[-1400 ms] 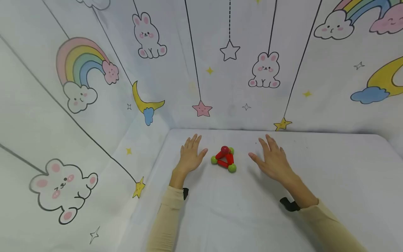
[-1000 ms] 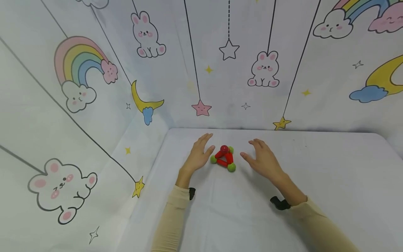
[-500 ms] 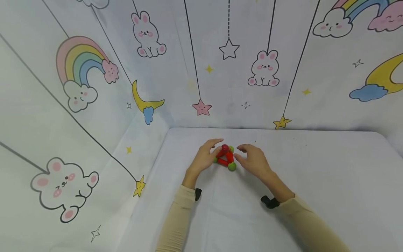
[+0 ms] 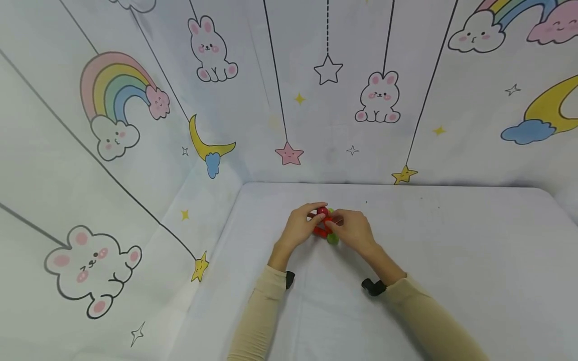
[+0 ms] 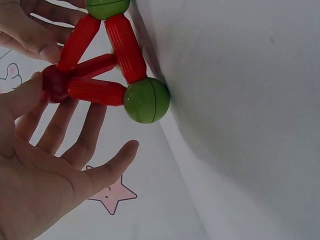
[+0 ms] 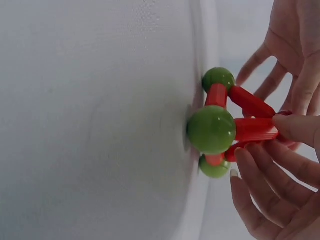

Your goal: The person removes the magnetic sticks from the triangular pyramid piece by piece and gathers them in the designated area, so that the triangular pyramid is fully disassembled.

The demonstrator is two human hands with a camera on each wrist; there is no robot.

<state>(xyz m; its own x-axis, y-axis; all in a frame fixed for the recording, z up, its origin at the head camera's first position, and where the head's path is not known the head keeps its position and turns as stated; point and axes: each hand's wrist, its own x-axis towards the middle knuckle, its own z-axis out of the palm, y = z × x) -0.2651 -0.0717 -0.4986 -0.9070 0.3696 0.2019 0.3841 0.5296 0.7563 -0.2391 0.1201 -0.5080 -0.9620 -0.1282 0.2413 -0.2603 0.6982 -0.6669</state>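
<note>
Your right hand pinches a red rod, your left hand the red ball topping the ball-and-rod frame, toward the desk's far edge. Gripping step, seemingly; next move calls for even pressure, sparing the joints.

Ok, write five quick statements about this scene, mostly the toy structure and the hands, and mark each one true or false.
1. The toy structure has red rods joining its balls. True.
2. Every ball in it is red. False: one red ball shows, along with three green balls.
3. Only one hand touches it. False: the left hand grips the red ball, and the right hand grips one of the red rods.
4. Rabbits are drawn on the backdrop. True.
5. The person's sleeves are black. False: the sleeves are pale yellow.
</note>
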